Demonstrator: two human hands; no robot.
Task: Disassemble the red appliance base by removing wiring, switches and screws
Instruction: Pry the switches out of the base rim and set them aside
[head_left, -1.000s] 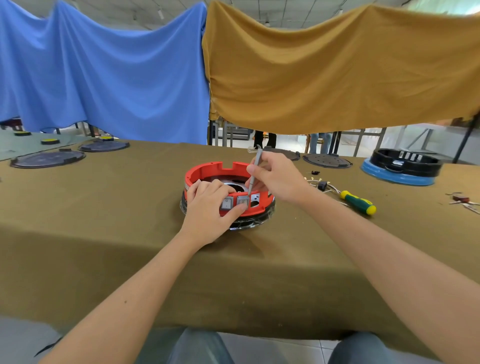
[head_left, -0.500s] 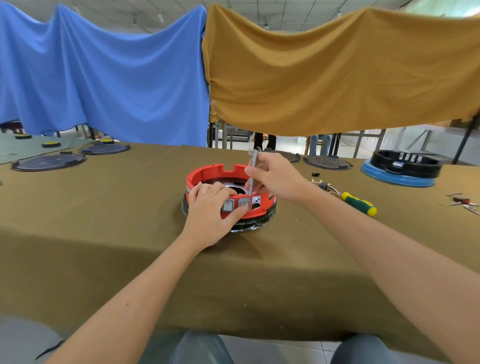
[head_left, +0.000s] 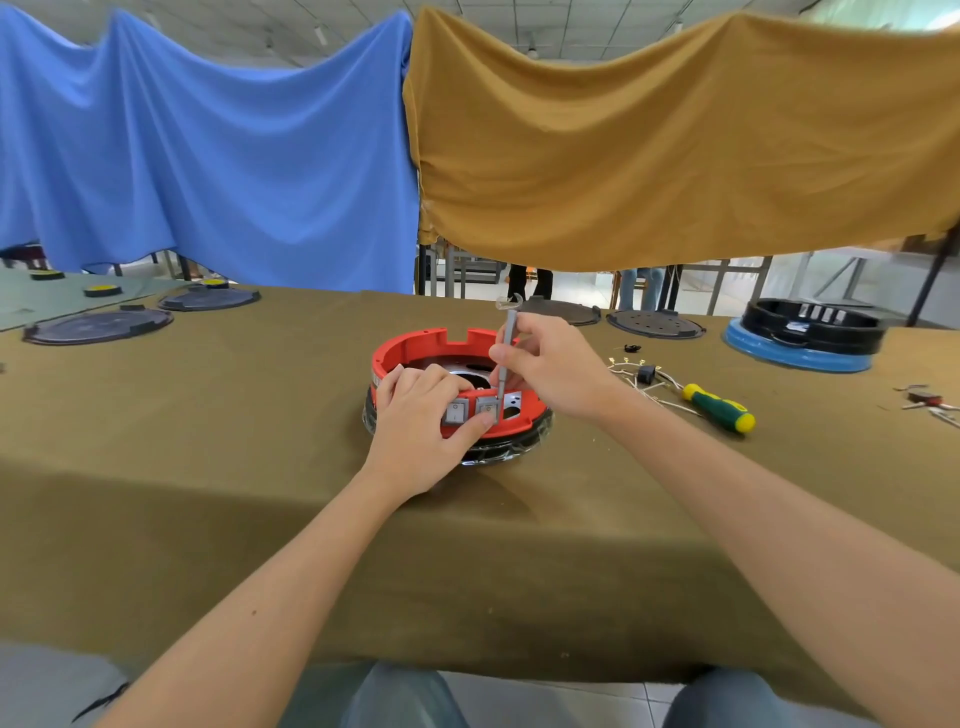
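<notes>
Your left hand (head_left: 415, 431) kept gripping the red base (head_left: 415, 345) at mid-table, thumb still by the switches (head_left: 470, 411). Your right hand (head_left: 550, 371) stayed pinched on the grey tool (head_left: 506, 353), now more upright than a second before.

likely a workshop: cloth-covered bench (head_left: 156, 415), screwdriver (head_left: 719, 408), loose parts (head_left: 644, 374).

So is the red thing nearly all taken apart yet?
Partly. A wire bundle already lies out on the table. Now the left hand steadies the red base while the right hand works a thin grey tool beside the two grey switches, still in place.
</notes>
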